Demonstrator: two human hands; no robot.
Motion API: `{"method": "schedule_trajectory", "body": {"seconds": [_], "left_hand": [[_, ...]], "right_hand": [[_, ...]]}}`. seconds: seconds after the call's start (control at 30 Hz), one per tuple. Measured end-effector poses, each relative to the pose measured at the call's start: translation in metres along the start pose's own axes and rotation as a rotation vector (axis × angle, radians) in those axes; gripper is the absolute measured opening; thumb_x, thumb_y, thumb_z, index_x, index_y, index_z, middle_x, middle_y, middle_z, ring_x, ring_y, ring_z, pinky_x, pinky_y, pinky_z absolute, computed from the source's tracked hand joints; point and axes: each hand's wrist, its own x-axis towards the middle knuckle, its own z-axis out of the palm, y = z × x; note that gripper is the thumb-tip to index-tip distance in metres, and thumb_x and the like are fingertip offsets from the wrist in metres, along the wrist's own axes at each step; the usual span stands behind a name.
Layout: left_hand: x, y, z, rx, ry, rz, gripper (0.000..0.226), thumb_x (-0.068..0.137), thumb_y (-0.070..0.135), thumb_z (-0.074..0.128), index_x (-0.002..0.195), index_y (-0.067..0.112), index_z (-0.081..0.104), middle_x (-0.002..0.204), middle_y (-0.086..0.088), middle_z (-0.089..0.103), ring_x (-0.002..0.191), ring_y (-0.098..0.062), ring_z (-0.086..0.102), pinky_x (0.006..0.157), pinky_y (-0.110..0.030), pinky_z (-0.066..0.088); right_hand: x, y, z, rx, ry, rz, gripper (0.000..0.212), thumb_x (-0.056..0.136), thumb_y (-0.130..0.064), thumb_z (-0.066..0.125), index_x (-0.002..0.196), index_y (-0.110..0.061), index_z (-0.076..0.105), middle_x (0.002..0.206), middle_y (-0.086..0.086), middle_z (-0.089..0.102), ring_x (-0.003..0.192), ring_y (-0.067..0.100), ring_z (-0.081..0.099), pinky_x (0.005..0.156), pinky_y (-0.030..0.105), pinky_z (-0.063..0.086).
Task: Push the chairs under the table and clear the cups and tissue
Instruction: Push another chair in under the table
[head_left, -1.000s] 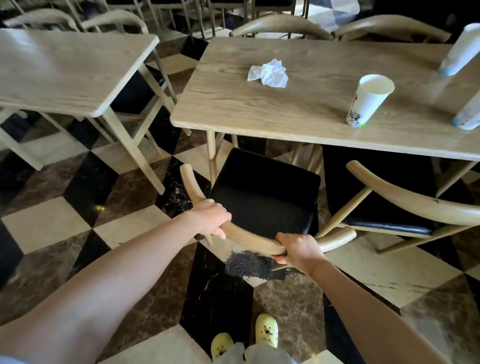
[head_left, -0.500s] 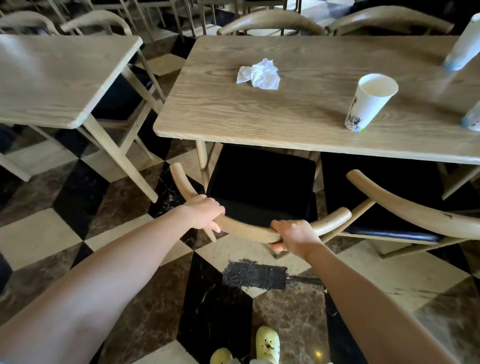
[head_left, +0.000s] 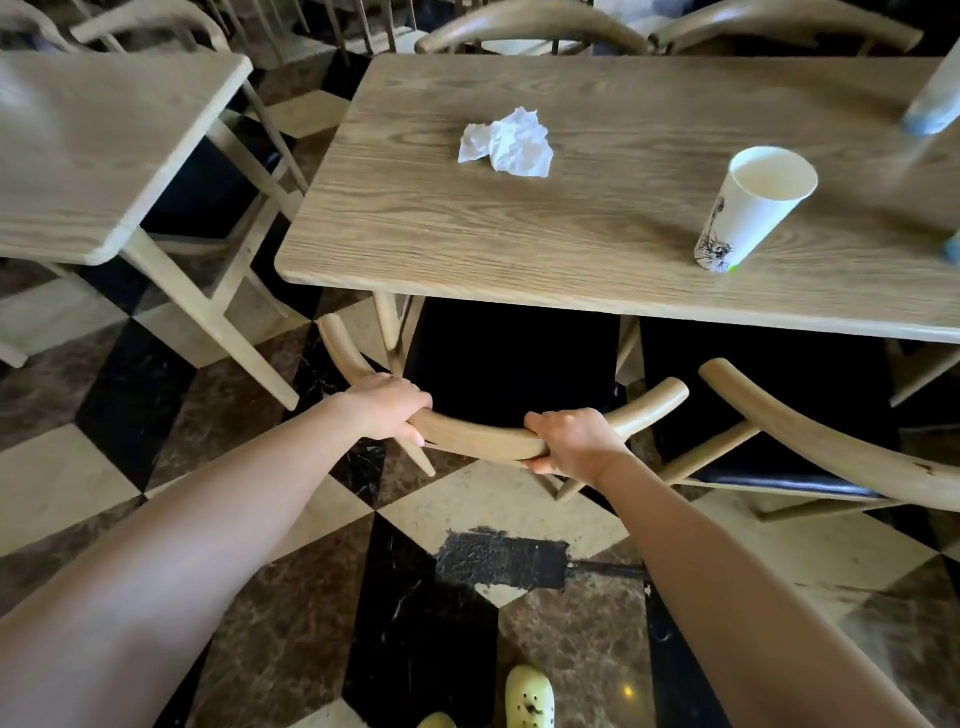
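Observation:
A wooden chair (head_left: 483, 439) with a curved backrest and black seat stands at the near left side of the wooden table (head_left: 415, 244), its seat mostly under the tabletop. My left hand (head_left: 389, 410) grips the left part of the backrest, and my right hand (head_left: 569, 441) grips the right part. A crumpled white tissue (head_left: 511, 143) lies on the table's far left. A white paper cup (head_left: 748, 208) stands upright near the right front edge. Another cup (head_left: 935, 104) shows blurred at the right edge. A second chair (head_left: 831, 452) sits to the right, sticking out.
Another wooden table (head_left: 93, 156) stands to the left with a narrow gap between. Two chair backs (head_left: 530, 26) sit at the far side of the table. The floor is checkered tile with a dark patch (head_left: 501, 558) near my yellow shoes (head_left: 530, 696).
The chair has slid forward under the table with both hands on its backrest; more of the black seat is now hidden by the tabletop.

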Motion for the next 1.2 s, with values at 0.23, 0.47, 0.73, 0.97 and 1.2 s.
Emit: {"method": "schedule_trajectory", "body": {"seconds": [0.23,0.47,0.73,0.97,1.2], "left_hand": [[0.002,0.006,-0.008,-0.012,-0.018,-0.002,0.049,0.090,0.046,0.058,0.130,0.020,0.050,0.125,-0.005,0.058,0.117,-0.029,0.052,0.092,-0.036,0.041],[-0.001,0.015,0.001,-0.155,0.085,-0.085,0.054,0.086,0.040,0.065,0.132,0.016,0.050,0.130,-0.005,0.058,0.122,-0.026,0.049,0.103,-0.035,0.037],[-0.020,0.045,0.059,-0.255,0.614,-0.241,0.064,0.089,0.018,0.063,0.145,0.006,0.034,0.152,-0.015,0.036,0.145,-0.029,0.025,0.123,-0.039,0.006],[-0.031,0.104,0.063,-0.480,0.626,-0.454,0.076,0.095,0.016,0.051,0.153,0.006,0.003,0.160,-0.021,-0.008,0.149,-0.033,-0.008,0.121,-0.037,0.000],[-0.055,0.120,0.017,-0.676,0.250,-0.479,0.078,0.096,0.015,0.050,0.153,0.007,-0.004,0.160,-0.016,-0.017,0.149,-0.032,0.005,0.116,-0.037,0.025]], "right_hand": [[0.002,0.010,-0.002,-0.028,0.007,-0.026,0.037,0.085,-0.039,0.063,0.112,-0.016,0.054,0.095,0.001,0.068,0.091,0.022,0.063,0.079,0.033,0.050],[0.004,0.010,-0.004,-0.022,-0.027,0.001,0.037,0.081,-0.042,0.066,0.108,-0.021,0.050,0.094,-0.001,0.066,0.088,0.022,0.062,0.081,0.036,0.051],[-0.006,-0.009,-0.003,-0.100,0.084,0.147,0.044,0.079,-0.046,0.067,0.107,-0.017,0.052,0.100,0.002,0.063,0.099,0.023,0.056,0.095,0.036,0.039],[-0.036,-0.041,0.022,0.020,0.282,0.429,0.064,0.084,-0.027,0.066,0.138,-0.007,0.038,0.150,0.015,0.034,0.142,0.034,0.022,0.121,0.046,0.005],[-0.057,-0.035,-0.024,0.119,-0.142,0.387,0.078,0.092,-0.019,0.055,0.151,-0.018,0.004,0.161,0.003,-0.003,0.148,0.022,-0.005,0.120,0.043,0.012]]}}
